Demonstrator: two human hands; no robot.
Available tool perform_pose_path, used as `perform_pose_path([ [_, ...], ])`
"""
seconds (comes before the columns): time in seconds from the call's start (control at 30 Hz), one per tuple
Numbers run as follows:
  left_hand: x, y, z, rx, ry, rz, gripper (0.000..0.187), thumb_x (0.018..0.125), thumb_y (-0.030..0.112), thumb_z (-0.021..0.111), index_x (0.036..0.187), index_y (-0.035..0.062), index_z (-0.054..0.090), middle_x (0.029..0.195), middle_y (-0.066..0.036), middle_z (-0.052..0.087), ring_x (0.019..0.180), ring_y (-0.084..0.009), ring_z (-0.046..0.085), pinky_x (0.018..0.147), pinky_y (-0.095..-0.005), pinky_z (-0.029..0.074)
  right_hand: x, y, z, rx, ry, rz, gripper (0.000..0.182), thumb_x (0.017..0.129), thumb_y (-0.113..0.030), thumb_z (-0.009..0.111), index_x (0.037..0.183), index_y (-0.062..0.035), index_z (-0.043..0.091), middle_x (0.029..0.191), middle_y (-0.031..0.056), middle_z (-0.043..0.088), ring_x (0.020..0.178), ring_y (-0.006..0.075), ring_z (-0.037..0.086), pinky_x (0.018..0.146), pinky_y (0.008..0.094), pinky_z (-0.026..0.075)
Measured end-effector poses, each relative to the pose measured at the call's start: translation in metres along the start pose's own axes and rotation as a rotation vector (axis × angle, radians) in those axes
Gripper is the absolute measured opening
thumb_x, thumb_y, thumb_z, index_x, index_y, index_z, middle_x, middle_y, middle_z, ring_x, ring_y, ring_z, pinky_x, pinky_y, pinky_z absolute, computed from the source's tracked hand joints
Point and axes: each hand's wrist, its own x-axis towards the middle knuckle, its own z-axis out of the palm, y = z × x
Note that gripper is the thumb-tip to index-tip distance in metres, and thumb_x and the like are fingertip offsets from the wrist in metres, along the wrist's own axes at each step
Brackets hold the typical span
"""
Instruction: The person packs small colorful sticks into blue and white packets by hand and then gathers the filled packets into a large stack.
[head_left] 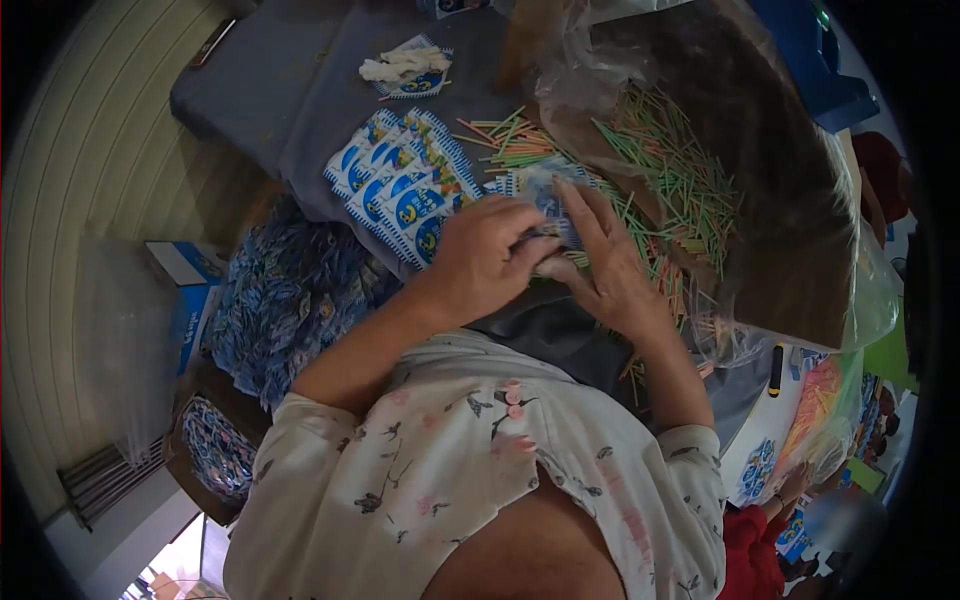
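My left hand (485, 255), fingers curled and pinched, is closed on the near left edge of a small blue-and-white printed plastic packet (553, 195). On the packet's right side lies my right hand (612, 265), its fingers long against the film and its thumb close to the left thumb; it grips that edge. Part of the packet is hidden behind the fingers. Just left of my hands, overlapping blue-and-white packets (400, 180) lie in rows on the grey cloth. Thin pink, orange and green sticks (525, 140) are scattered right behind the packet I hold.
A cardboard box lined with clear plastic (780, 170) holds many green and orange sticks (680, 170). White gloves (405, 66) rest on a packet at the back. A large heap of blue packets (290, 290) is at left, above a filled carton (215, 450). A person in red (750, 550) is at lower right.
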Motion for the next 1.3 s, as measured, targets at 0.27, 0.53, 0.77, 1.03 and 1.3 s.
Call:
perform_pose_path([
  [0.27, -0.012, -0.026, -0.071, 0.722, 0.019, 0.036, 0.024, 0.08, 0.024, 0.073, 0.088, 0.002, 0.069, 0.087, -0.009, 0.06, 0.089, -0.0286, 0.052, 0.08, -0.0396, 0.045, 0.039, -0.048, 0.051, 0.33, -0.071, -0.017, 0.036, 0.082, -0.009, 0.07, 0.113, 0.0035, 0.059, 0.093, 0.0242, 0.062, 0.078, 0.0433, 0.063, 0.068, 0.0471, 0.05],
  [0.53, 0.029, -0.066, -0.169, 0.47, -0.16, -0.576, 0.067, 0.075, 0.052, 0.077, 0.109, -0.0048, 0.067, 0.093, -0.013, 0.07, 0.079, -0.0191, 0.064, 0.073, -0.0327, 0.051, 0.075, -0.064, 0.07, 0.175, -0.084, -0.014, 0.039, 0.082, -0.01, 0.069, 0.115, 0.0073, 0.056, 0.091, 0.0277, 0.064, 0.083, 0.0407, 0.065, 0.072, 0.0449, 0.05],
  [0.77, 0.042, -0.069, -0.171, 0.402, -0.337, -0.49, 0.063, 0.07, 0.053, 0.08, 0.096, -0.0042, 0.069, 0.089, -0.018, 0.071, 0.084, -0.0283, 0.071, 0.075, -0.0396, 0.054, 0.097, -0.074, 0.088, 0.18, -0.075, 0.015, 0.044, 0.086, -0.015, 0.066, 0.123, 0.004, 0.052, 0.105, 0.0295, 0.06, 0.084, 0.0437, 0.064, 0.077, 0.0479, 0.051],
  [1.03, 0.027, -0.064, -0.162, 0.73, -0.235, -0.247, 0.076, 0.069, 0.043, 0.083, 0.121, -0.0038, 0.054, 0.104, -0.024, 0.066, 0.095, -0.0379, 0.066, 0.084, -0.0438, 0.051, 0.075, -0.065, 0.1, 0.663, 0.06, 0.169, 0.04, 0.084, -0.009, 0.068, 0.118, 0.0058, 0.052, 0.098, 0.0261, 0.061, 0.086, 0.0355, 0.067, 0.073, 0.0408, 0.054],
  [1.3, 0.049, -0.077, -0.164, 0.506, -0.362, -0.343, 0.093, 0.06, 0.044, 0.088, 0.128, -0.0051, 0.05, 0.113, -0.025, 0.063, 0.105, -0.0352, 0.064, 0.091, -0.0396, 0.05, 0.077, -0.051, 0.11, 0.709, 0.092, 0.221, 0.032, 0.089, -0.007, 0.066, 0.116, 0.0031, 0.053, 0.099, 0.0097, 0.058, 0.088, 0.0128, 0.061, 0.078, 0.0254, 0.049],
])
